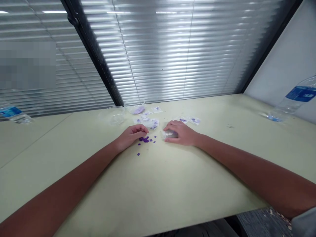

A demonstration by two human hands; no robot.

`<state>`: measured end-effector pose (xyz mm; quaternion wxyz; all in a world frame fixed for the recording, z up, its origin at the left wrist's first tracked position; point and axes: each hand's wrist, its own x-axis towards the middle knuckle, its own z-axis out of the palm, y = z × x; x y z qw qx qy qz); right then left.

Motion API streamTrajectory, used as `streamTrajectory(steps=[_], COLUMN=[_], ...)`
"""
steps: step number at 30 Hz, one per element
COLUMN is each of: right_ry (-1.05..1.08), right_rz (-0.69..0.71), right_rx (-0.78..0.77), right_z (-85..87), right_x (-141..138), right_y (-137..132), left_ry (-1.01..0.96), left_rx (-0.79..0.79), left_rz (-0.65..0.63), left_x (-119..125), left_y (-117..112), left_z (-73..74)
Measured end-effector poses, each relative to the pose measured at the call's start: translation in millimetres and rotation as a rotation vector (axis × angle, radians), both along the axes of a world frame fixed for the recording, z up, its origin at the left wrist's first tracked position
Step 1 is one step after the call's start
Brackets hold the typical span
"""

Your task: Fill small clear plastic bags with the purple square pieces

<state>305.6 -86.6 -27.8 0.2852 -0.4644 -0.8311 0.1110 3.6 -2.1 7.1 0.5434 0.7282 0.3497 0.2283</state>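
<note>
My left hand (130, 135) rests on the pale table (158, 184) with its fingers curled in a pinch just above a small scatter of purple square pieces (145, 140); what the fingertips hold is too small to see. My right hand (181, 132) lies beside it, fingers closed on a small clear plastic bag (169, 134) held against the table. Behind both hands lie several small clear bags with purple pieces (154, 123), and two more (190, 120) sit behind my right hand.
Two clear plastic cups stand at the back: an empty-looking one (115, 116) and one holding purple pieces (136, 107). A water bottle (292, 100) lies at the far right, another (13, 113) at the far left. Window blinds run behind the table.
</note>
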Motion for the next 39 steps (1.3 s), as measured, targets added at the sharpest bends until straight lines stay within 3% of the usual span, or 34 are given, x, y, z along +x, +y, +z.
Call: streamTrajectory(steps=[20,39], right_ry=[-0.006,0.005], right_rz=[-0.004,0.008], right_rx=[-0.007,0.004], right_z=[2.5,0.1], right_x=[-1.1,0.0], right_y=[-1.1,0.5], left_ry=[-0.027,0.042], left_rx=[-0.038,0.025], left_rz=[0.013,-0.007], left_x=[-0.7,0.4], left_y=[0.6,-1.1], left_z=[-1.4,1.5])
